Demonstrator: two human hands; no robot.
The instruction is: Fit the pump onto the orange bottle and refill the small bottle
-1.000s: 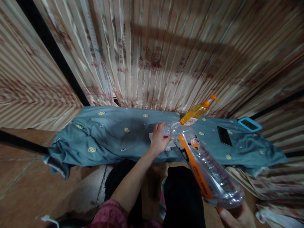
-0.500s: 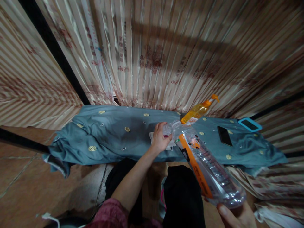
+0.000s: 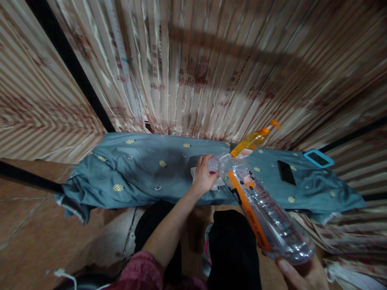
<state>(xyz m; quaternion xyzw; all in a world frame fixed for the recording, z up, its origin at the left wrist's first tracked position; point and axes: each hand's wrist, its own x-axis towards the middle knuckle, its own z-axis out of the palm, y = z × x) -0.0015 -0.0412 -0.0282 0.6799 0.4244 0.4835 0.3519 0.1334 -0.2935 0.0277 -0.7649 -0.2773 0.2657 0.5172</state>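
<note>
A large clear plastic bottle (image 3: 266, 205) with an orange and grey label slants across the front of the covered surface. Its base rests in my right hand (image 3: 302, 274), whose fingers wrap round underneath and are partly out of frame. The bottle's neck points up and left, at a small clear plastic container (image 3: 213, 163). My left hand (image 3: 205, 175) is closed on that container, which looks like a cup or small bottle; its exact kind is unclear. Beneath my left hand lies a white sheet or cloth (image 3: 218, 183). Just behind the neck stands a yellow pump bottle (image 3: 249, 143).
A blue-green patterned cloth (image 3: 145, 173) covers the long, low surface. To the right lie a black phone (image 3: 286, 173) and a blue-framed device (image 3: 319, 158). Striped curtains (image 3: 193, 72) hang behind, with a dark pole (image 3: 69, 64) at left. A white cable (image 3: 65, 274) lies at lower left.
Almost nothing differs. Both hands keep hold of the same things, and the large bottle's base has shifted very slightly to the right.
</note>
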